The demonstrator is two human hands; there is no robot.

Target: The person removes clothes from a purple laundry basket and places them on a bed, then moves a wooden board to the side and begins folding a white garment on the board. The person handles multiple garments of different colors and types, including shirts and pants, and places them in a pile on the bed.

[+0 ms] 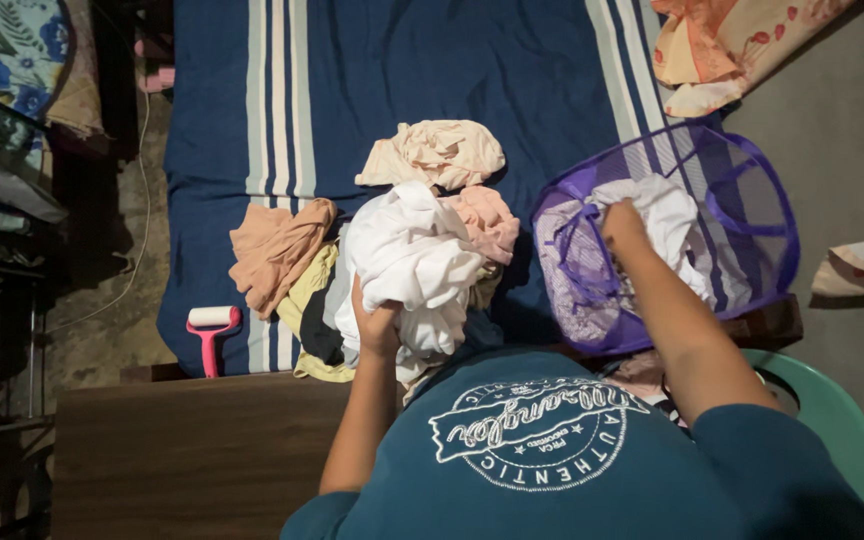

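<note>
White cloth: a bunched white garment (407, 262) at centre frame, gripped by the left hand (377, 322) atop the heap.
Right hand: right hand (620, 222) sunk into the purple mesh hamper (752, 190) at right, fingers closed on pale laundry (667, 222) inside.
Progress: a clothes pile (352, 270) already lies on the striped bed (402, 70); the hamper looks partly full.
Lower left: pink lint roller (210, 332).

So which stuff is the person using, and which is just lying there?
Using: left hand gripping white cloth; right hand in the purple hamper; clothes pile.
Lying about: pink lint roller, pillow, green chair, striped bedsheet.
</note>
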